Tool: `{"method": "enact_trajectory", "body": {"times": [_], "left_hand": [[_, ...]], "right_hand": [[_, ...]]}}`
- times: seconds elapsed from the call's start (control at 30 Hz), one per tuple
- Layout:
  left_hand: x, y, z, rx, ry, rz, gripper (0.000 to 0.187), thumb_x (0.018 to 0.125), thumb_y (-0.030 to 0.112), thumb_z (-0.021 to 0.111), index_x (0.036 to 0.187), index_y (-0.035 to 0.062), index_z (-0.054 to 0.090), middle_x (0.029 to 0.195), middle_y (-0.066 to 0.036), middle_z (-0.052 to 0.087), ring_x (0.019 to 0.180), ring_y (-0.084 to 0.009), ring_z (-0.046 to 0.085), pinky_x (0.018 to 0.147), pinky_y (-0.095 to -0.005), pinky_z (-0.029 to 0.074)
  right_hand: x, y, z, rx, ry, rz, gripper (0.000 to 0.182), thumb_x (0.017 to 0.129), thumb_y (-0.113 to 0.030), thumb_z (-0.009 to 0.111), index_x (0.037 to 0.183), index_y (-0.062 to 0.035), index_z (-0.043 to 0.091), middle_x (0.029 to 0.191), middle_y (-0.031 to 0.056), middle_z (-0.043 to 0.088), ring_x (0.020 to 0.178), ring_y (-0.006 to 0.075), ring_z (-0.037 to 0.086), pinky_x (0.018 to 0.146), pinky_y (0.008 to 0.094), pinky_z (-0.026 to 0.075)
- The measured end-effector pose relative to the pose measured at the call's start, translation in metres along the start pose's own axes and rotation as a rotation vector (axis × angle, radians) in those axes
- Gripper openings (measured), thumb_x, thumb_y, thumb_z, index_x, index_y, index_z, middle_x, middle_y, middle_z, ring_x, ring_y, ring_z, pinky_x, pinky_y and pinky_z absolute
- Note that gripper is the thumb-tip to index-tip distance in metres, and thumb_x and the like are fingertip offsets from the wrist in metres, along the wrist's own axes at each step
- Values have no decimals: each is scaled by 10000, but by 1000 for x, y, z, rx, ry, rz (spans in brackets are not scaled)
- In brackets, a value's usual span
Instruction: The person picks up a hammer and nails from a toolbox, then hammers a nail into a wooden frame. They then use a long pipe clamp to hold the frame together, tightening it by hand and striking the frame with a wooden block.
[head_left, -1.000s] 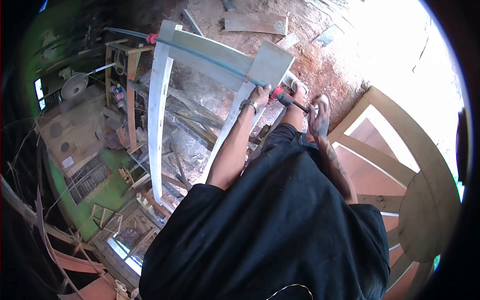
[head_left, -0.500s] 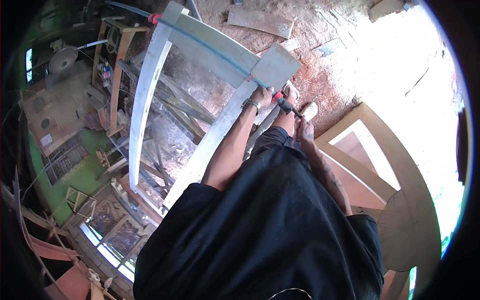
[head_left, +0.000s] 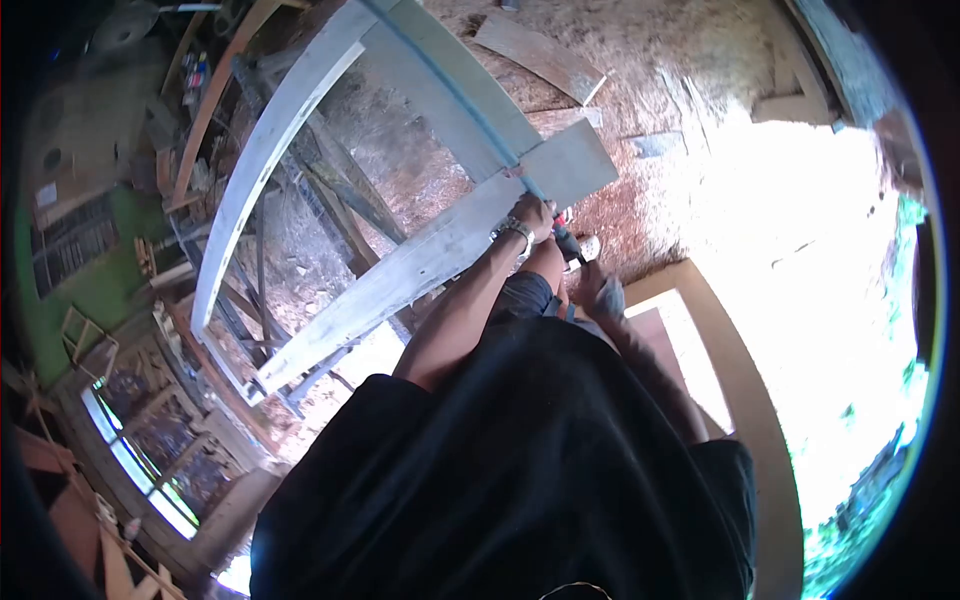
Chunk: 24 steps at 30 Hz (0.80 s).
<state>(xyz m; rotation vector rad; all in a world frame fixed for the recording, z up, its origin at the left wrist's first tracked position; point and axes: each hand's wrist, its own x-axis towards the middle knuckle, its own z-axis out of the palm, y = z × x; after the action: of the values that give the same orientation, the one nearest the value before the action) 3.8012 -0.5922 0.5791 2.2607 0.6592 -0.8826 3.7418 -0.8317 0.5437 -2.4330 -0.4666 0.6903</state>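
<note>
Long bluish bar clamp [head_left: 450, 88], red fitting [head_left: 561, 217], dark handle [head_left: 570, 245]

No readable text, labels or numbers

This is a woodworking workshop: curved wooden frames [head_left: 265, 165] stand about, with a long bar clamp [head_left: 440, 75] across one. Loose board offcuts [head_left: 540, 57] lie on a ground [head_left: 655, 200] littered with reddish, sawdust-like debris.
</note>
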Motion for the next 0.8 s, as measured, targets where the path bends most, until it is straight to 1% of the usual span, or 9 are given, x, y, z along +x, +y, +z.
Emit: {"method": "enact_trajectory", "body": {"times": [0.13,0.2,0.27,0.4,0.47,0.53,0.6,0.7,0.8], "left_hand": [[25,-23,31,-84,13,-54,615,1001,459,510,1210,-116,574,1235,-329,625,1121,-440,653,964,-489,538],[20,-14,26,-82,2,-97,611,1003,458,506,1217,-110,570,1207,-335,629,1129,-437,651,961,-494,538],[16,-10,21,-70,-4,-111,603,1004,458,504,1210,-105,571,1187,-338,631,1131,-436,651,955,-498,539],[11,-6,11,21,1,-17,613,1005,479,492,1173,-104,582,1177,-330,636,1114,-439,655,944,-497,543],[12,-9,17,31,18,-55,553,1009,458,474,1218,-39,593,1164,-312,648,1086,-439,661,937,-499,542],[-9,3,4,65,49,-26,457,1019,391,447,1301,58,579,1130,-283,677,996,-450,683,897,-511,552],[-14,-5,23,312,-94,134,470,1026,378,432,1329,35,543,1147,-289,671,1026,-446,674,889,-511,547],[-29,-9,45,-223,-144,1,550,1021,477,462,1330,27,534,1138,-265,675,1033,-403,682,858,-504,546],[-23,5,76,-729,-23,-199,505,984,462,585,1265,43,565,993,-175,689,870,-306,694,748,-449,554]], "right_hand": [[20,13,-12,234,-230,-5,181,963,-175,560,955,-10,633,823,307,661,813,499,658,652,553,489],[41,57,-2,378,-384,-260,258,1002,-230,559,1007,-14,699,689,167,657,616,263,656,554,434,472],[66,29,-46,370,-844,234,278,982,-255,564,1008,-42,741,632,73,588,541,145,585,474,362,478],[93,41,-56,645,-1220,407,291,975,-306,596,1140,-128,757,672,-25,584,529,105,568,439,314,470],[80,28,-58,361,-957,328,311,1026,-347,578,1117,-117,768,657,-52,545,517,62,500,452,277,435],[59,73,-13,530,-598,-127,276,1000,-295,606,1048,-77,770,713,5,652,573,96,584,536,315,507],[35,58,-18,429,-288,-187,196,946,-175,582,950,-45,730,831,145,735,751,238,727,661,407,557],[10,23,-23,77,-24,-166,187,937,-228,590,948,-72,691,790,171,685,753,401,691,630,483,536],[3,11,-23,133,51,-181,194,926,-259,632,940,-72,682,763,157,668,688,390,678,597,490,517]]}}
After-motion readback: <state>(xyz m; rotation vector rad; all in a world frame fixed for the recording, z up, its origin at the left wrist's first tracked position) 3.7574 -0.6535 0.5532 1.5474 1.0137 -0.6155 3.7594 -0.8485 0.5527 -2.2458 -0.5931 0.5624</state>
